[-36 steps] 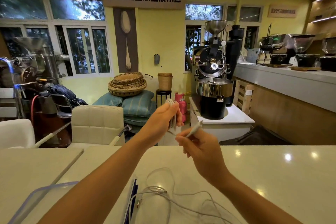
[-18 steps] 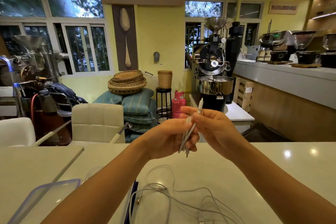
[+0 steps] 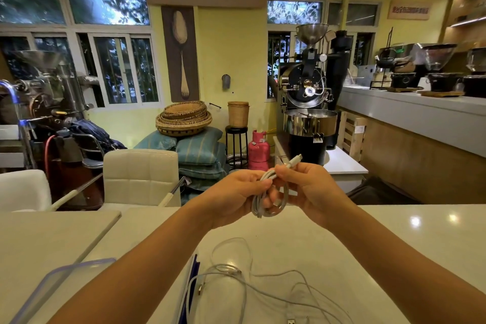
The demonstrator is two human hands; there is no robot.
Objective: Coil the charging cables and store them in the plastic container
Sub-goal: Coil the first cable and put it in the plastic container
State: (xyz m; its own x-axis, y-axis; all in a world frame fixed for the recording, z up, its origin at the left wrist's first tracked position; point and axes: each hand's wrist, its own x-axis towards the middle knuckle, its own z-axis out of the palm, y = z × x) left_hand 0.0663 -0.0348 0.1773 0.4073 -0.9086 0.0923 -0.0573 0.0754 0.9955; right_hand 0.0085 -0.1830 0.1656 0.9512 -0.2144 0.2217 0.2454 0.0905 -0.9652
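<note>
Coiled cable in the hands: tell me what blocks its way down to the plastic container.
Nothing visible blocks it. The coiled cable, held by both hands, hangs above the counter; the plastic container sits lower left, with only the left forearm over that stretch.

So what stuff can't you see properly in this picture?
- Plastic container, head view: the left forearm and the bottom edge hide most of it, so its inside is unseen.
- Loose cables on the table: cut off by the bottom edge; their number is unclear.
- Coiled cable: the left hand and right hand cover parts of it.
- Blue-edged flat thing: half behind the forearm, can't tell what it is.
</note>
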